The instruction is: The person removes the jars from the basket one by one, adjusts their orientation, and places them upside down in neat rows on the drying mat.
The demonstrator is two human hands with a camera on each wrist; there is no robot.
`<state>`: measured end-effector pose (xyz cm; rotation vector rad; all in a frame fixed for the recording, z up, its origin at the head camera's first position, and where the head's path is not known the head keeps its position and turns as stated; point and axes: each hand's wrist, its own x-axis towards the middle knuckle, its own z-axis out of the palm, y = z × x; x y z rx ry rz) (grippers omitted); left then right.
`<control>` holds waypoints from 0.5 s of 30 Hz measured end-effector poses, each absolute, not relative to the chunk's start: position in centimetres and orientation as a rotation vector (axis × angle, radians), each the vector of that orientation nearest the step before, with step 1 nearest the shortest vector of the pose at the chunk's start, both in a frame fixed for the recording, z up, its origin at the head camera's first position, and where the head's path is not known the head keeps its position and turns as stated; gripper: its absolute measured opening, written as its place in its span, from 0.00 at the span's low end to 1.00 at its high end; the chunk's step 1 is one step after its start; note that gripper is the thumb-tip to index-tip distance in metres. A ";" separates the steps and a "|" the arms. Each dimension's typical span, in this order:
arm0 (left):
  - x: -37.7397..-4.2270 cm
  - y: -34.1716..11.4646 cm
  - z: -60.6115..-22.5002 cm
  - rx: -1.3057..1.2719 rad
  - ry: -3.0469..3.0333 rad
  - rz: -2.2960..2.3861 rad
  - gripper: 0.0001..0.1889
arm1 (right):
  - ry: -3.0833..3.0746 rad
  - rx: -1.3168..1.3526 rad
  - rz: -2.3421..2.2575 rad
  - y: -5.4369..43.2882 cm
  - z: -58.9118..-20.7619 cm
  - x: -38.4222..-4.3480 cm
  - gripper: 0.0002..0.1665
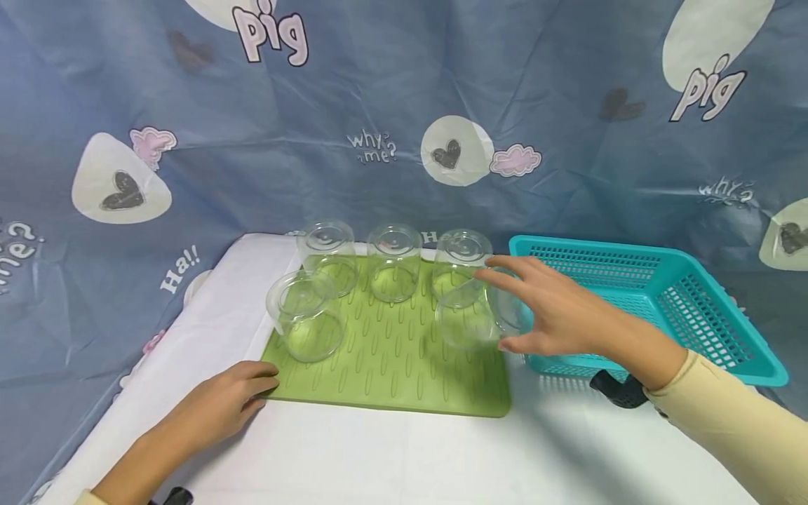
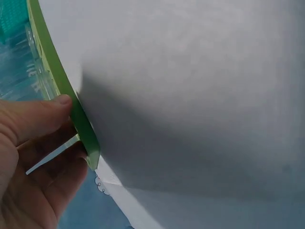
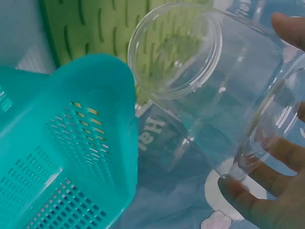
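My right hand holds a clear plastic cup lying tilted on its side, above the right part of the green ribbed mat. In the right wrist view, thumb and fingers are spread around one end of this cup, its other round end facing the mat. At the mat's front left corner, my left hand grips the edge, with thumb and fingers around the corner. More clear cups stand on the mat: a back row with a left cup, a middle cup and a right cup, plus a front left cup.
A turquoise perforated basket stands to the right of the mat, partly behind my right forearm. White cloth covers the table. Behind it hangs a blue printed sheet.
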<state>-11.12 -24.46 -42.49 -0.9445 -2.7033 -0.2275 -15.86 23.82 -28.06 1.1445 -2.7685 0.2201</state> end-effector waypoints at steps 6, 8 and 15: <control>-11.5 -24.9 -42.7 -0.976 -2.667 -0.267 0.16 | -2.783 1.213 0.199 22.6 -28.7 -17.3 0.58; -11.6 -24.9 -42.6 -0.980 -2.675 -0.271 0.15 | -2.793 1.228 0.193 22.1 -28.8 -17.8 0.59; -11.8 -24.4 -42.2 -0.954 -2.758 -0.305 0.13 | -2.889 1.220 0.187 21.6 -29.4 -18.6 0.57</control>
